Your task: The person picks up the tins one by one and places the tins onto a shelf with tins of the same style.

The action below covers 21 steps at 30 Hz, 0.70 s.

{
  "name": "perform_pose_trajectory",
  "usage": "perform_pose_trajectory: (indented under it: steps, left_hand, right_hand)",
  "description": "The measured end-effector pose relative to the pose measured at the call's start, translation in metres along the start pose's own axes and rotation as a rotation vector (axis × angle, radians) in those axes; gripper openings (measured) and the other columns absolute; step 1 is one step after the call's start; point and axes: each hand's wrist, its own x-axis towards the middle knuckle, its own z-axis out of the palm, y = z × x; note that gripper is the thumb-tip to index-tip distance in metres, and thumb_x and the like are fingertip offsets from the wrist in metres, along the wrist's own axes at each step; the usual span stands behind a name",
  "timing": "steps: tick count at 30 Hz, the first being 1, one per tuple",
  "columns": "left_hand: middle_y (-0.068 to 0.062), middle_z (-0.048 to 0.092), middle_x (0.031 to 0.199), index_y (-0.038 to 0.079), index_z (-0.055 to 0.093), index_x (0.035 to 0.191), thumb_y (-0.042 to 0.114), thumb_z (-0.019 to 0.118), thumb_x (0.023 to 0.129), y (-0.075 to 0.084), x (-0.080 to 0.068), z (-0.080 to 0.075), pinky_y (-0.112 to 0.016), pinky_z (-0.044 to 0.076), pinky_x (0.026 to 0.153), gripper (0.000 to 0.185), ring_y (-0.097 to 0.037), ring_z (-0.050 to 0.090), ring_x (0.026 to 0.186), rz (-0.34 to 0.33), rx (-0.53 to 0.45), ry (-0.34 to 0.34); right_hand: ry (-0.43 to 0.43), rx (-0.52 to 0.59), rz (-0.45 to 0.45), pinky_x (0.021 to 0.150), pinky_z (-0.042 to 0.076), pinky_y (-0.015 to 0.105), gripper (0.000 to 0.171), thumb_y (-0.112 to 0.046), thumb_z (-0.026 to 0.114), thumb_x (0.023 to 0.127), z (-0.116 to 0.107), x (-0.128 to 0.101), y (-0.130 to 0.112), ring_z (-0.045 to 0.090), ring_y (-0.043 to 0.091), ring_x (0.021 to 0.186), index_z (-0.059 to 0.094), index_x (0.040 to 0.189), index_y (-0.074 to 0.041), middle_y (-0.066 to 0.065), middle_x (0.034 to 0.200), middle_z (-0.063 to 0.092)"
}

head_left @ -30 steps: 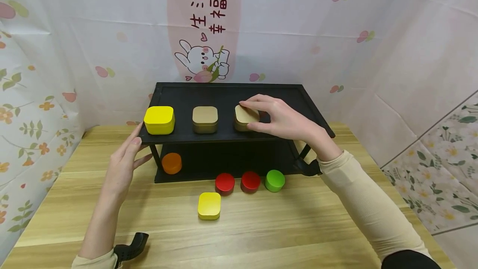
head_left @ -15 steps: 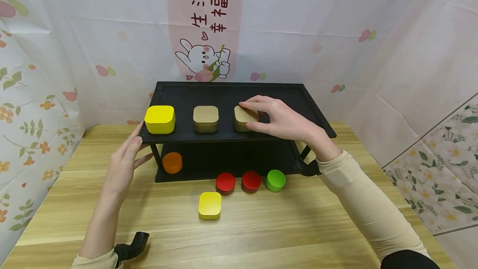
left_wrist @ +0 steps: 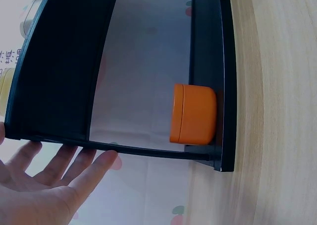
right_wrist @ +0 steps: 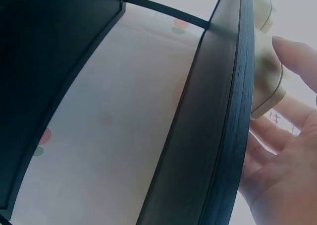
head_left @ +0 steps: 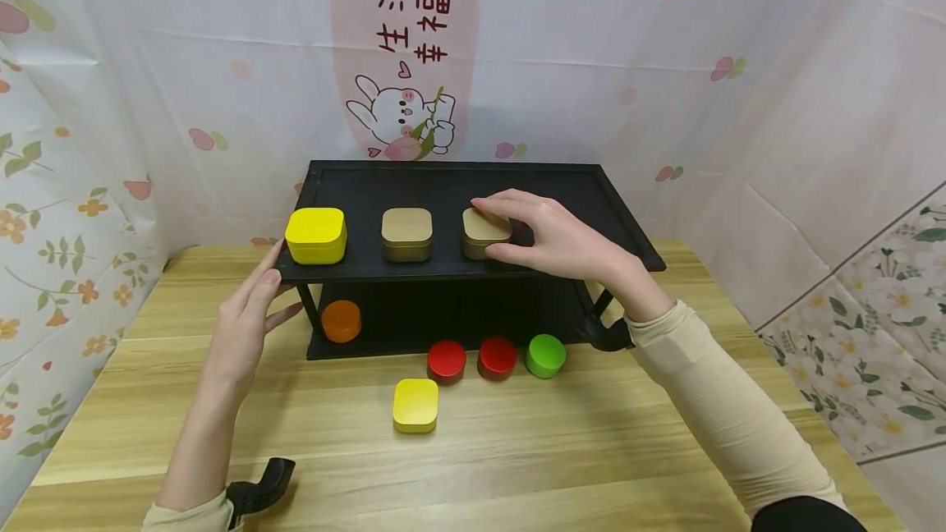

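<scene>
A black two-tier shelf (head_left: 547, 187) stands on the table. On its top tier sit a yellow square tin (head_left: 316, 236), a tan square tin (head_left: 406, 235) and, right of these, another tan tin (head_left: 482, 236). My right hand (head_left: 550, 236) holds that rightmost tin between thumb and fingers; in the right wrist view the tin (right_wrist: 267, 74) rests on the shelf's top. My left hand (head_left: 240, 323) touches the shelf's left end, its fingers (left_wrist: 94, 173) fairly straight along the side edge. An orange round tin (left_wrist: 194, 114) sits on the lower tier's left end.
Two red round tins (head_left: 447, 363) (head_left: 497, 359) and a green round tin (head_left: 546, 356) stand before the lower tier. Nearer on the wooden table (head_left: 517, 466) lies a yellow square tin (head_left: 415, 405). A patterned curtain (head_left: 591, 89) hangs behind the shelf.
The rightmost tan tin shifts very slightly left with my right hand. My left hand keeps its place at the shelf's end.
</scene>
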Motion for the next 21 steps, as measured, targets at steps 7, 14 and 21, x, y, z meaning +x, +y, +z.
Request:
perform_pose_trajectory:
  steps: [7, 14, 21]
  left_hand:
    - [0.000, 0.025, 0.173, 0.032, 0.033, 0.161, 0.042, 0.041, 0.111, 0.000, 0.000, 0.000, -0.009, 0.055, 0.090, 0.052, -0.002, 0.049, 0.131, 0.010, -0.007, -0.003]
    - [0.000, 0.026, 0.172, 0.032, 0.034, 0.161, 0.042, 0.041, 0.111, 0.000, -0.001, 0.000, -0.009, 0.056, 0.090, 0.051, 0.001, 0.050, 0.127, 0.011, -0.020, 0.000]
    - [-0.001, 0.026, 0.172, 0.032, 0.035, 0.160, 0.042, 0.042, 0.111, 0.001, 0.000, 0.000, -0.010, 0.056, 0.090, 0.051, -0.001, 0.051, 0.126, 0.011, -0.032, 0.000]
  right_hand:
    - [0.035, -0.002, -0.008, 0.099, 0.057, 0.039, 0.067, -0.029, 0.077, 0.094, 0.000, -0.003, 0.001, 0.054, 0.019, 0.128, 0.050, 0.154, -0.020, 0.004, 0.152, 0.052]
    - [0.099, 0.005, 0.010, 0.098, 0.059, 0.038, 0.069, -0.030, 0.078, 0.093, 0.001, -0.009, -0.003, 0.051, 0.020, 0.134, 0.049, 0.154, -0.022, 0.003, 0.157, 0.046]
    - [0.199, 0.031, -0.024, 0.101, 0.058, 0.040, 0.068, -0.025, 0.079, 0.092, 0.004, -0.020, -0.007, 0.047, 0.020, 0.140, 0.050, 0.153, -0.021, 0.003, 0.158, 0.044]
